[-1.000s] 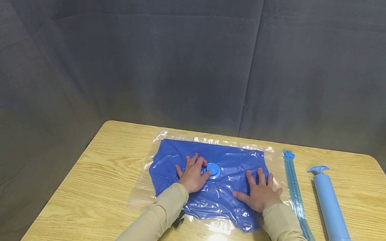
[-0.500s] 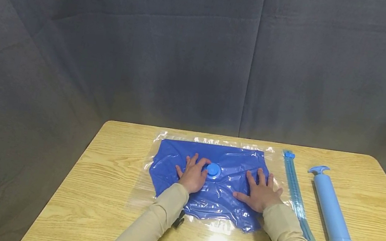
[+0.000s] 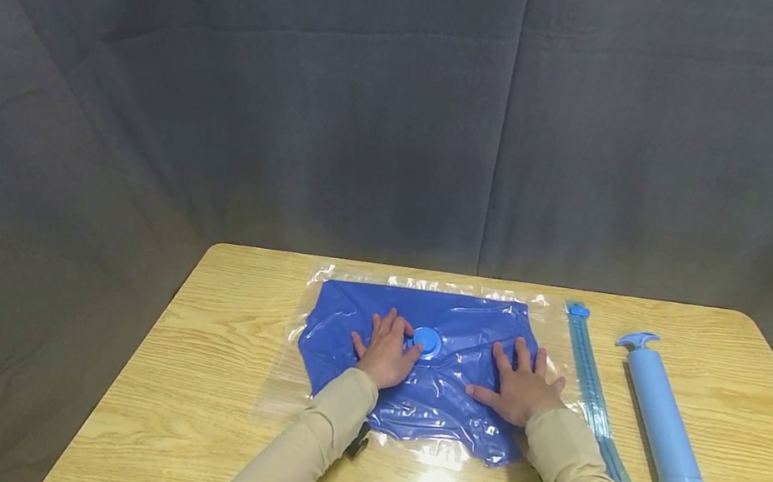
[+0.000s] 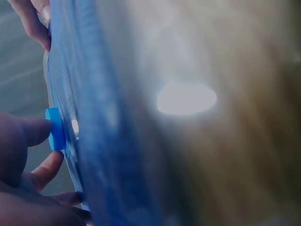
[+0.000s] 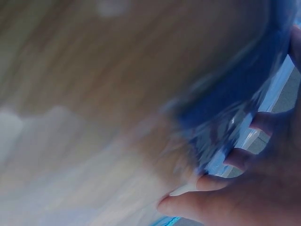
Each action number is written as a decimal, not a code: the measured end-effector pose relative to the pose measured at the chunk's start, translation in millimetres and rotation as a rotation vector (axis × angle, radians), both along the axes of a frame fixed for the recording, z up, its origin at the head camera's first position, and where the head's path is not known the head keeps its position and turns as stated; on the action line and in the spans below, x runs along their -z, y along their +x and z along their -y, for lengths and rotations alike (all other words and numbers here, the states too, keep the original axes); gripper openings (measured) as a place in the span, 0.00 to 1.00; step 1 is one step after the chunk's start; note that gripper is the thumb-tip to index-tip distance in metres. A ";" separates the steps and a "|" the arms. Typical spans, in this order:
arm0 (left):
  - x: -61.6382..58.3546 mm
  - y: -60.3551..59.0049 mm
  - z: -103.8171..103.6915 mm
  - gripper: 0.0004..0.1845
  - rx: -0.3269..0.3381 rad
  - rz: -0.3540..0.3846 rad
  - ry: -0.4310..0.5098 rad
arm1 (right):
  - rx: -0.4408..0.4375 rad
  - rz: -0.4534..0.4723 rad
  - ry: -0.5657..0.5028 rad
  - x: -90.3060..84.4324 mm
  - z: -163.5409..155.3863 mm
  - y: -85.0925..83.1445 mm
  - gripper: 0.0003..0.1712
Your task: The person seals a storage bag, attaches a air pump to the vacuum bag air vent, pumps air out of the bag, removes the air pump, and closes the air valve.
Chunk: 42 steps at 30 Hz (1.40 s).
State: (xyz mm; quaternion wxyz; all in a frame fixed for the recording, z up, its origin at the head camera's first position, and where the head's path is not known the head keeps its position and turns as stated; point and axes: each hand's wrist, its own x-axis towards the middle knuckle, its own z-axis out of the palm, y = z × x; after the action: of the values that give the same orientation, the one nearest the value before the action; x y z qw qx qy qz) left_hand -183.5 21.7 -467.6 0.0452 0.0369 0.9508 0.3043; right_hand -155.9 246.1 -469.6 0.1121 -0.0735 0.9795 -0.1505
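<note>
A clear vacuum storage bag (image 3: 555,327) with blue fabric (image 3: 451,310) inside lies flat on the table. At its middle sits a round blue valve cap (image 3: 427,338). My left hand (image 3: 389,357) has thumb and index finger at the cap's left edge, pinching it; the other fingers rest on the bag. In the left wrist view, the thumb lies against the valve cap (image 4: 56,129), with a fingertip just at its lower edge. My right hand (image 3: 521,387) lies spread on the right part of the bag. The right wrist view shows its fingers (image 5: 211,182) apart on the plastic.
A blue zip strip with a slider (image 3: 579,309) runs along the bag's right side. Farther right lies a light blue hand pump (image 3: 665,420) with a T-handle. The wooden table (image 3: 197,380) ends at a dark grey curtain (image 3: 371,146).
The left thumb and index finger shift round the valve cap: half a second ago the index reached farther along it and the thumb sat back; now the thumb is forward again. The right hand stays put.
</note>
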 end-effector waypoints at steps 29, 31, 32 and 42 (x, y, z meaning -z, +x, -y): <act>-1.9 -1.8 -0.3 0.17 0.016 -0.004 -0.020 | 0.000 0.009 0.003 -2.7 -1.0 -1.3 0.55; -0.9 -2.4 -0.1 0.16 0.008 0.001 -0.007 | 0.000 0.009 0.003 -2.3 -0.9 -1.3 0.55; -0.2 -3.0 -0.1 0.15 0.004 0.001 0.000 | 0.000 0.009 0.003 -2.2 -0.9 -1.2 0.55; -1.0 -1.7 0.7 0.09 0.016 0.000 -0.001 | 0.003 0.012 0.007 -1.6 0.2 -0.4 0.55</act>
State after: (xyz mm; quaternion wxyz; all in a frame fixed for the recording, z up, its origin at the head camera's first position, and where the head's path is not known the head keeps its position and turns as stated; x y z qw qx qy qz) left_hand -185.1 21.0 -466.6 0.0479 0.0446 0.9505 0.3036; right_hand -156.3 245.9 -468.0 0.1182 -0.0707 0.9794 -0.1475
